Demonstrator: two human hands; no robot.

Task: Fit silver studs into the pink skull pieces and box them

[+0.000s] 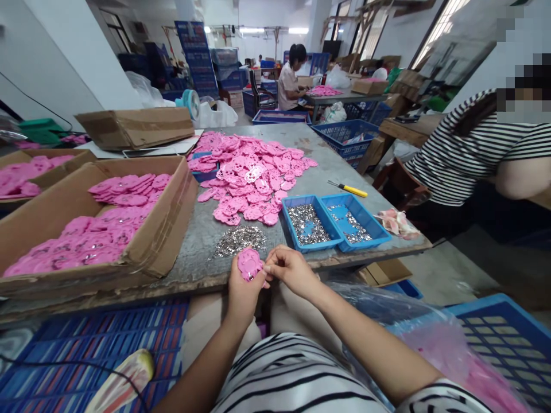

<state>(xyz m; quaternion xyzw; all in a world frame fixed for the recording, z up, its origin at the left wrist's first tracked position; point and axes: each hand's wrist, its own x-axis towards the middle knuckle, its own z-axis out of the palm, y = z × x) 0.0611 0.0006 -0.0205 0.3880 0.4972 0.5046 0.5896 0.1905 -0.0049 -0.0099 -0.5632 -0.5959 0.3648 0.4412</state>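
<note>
Gripping a pink moulded piece [250, 264] in the left hand [243, 292], a worker sits at the near edge of a grey desk [321, 143], the piece held up just over that edge. The right hand [295, 272] meets its right side, thumb and forefinger pinched narrow; whether anything lies between those fingertips is too small to tell. Directly beyond the hands, a mound of small metal parts [241, 240] sits on the desk, between them and a broad heap of pink pieces [262, 172]. The heap partly covers a blue container [203, 170] at its left. To the right, 2 blue trays stand side by side, the left tray [321, 247] and the right tray [365, 244] both holding metal parts. Behind the right tray lies a yellow-handled tool [355, 190]; beside it, near the desk's corner, a crumpled cloth [398, 223]. Closing off the left side is a cardboard box [166, 235] filled with pink pieces, a shallower carton [138, 131] behind it. At lower right, a plastic bag [443, 338] spills over a blue crate [503, 307]. A co-worker in stripes [465, 143] sits at right; another person [288, 86] works farther back.
</note>
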